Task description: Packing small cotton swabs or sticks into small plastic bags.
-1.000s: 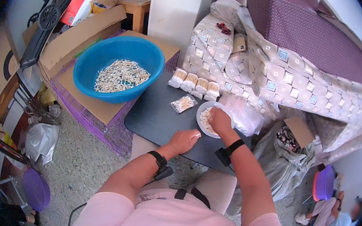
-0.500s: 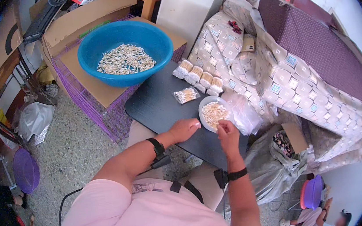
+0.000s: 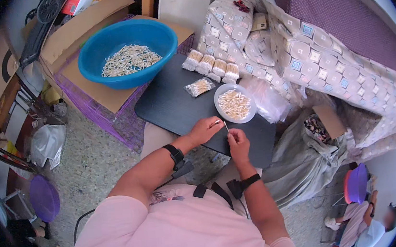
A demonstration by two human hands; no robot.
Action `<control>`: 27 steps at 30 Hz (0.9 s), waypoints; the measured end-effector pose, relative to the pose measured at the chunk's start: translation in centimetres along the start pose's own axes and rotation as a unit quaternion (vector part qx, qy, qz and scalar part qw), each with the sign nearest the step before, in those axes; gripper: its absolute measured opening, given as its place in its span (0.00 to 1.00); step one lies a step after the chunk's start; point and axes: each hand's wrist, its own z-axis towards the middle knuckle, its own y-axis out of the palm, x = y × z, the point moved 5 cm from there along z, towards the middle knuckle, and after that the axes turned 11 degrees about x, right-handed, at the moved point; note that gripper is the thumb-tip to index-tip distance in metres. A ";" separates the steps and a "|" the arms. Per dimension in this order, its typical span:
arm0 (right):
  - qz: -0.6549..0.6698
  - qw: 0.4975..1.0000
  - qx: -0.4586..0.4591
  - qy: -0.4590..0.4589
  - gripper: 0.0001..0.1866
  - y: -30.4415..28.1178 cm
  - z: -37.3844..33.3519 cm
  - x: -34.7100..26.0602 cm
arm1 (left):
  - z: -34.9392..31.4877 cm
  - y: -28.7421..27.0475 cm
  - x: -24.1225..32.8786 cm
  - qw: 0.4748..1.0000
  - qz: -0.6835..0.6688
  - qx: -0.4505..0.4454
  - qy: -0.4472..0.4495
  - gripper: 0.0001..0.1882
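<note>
my right hand (image 3: 240,144) pinches a swab (image 3: 227,127) between my hands, near the bowl (image 3: 228,88) on the counter (image 3: 172,107), and so thin a stick could slip if i loosen; what my curled left hand (image 3: 206,130) holds, i can't tell.

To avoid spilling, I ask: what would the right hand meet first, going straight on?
The right hand, swab leading, would likely meet the white bowl first, though depth is unclear and it might pass above.

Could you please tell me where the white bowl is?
In the head view, the white bowl sits right of centre on the table, between the packet and plastic bags.
</note>
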 end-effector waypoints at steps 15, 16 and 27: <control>0.146 0.982 -0.007 0.121 0.06 -0.9 0.6 0.9 | -0.2 0.7 1.1 0.991 0.086 -0.018 0.100 0.12; 0.182 0.971 -0.024 0.150 0.06 -0.8 0.5 0.7 | -0.4 0.9 1.0 0.986 0.115 -0.030 0.115 0.12; 0.137 0.979 -0.083 0.125 0.05 -0.1 0.6 -0.7 | -0.6 1.3 1.4 0.972 0.193 -0.071 0.114 0.12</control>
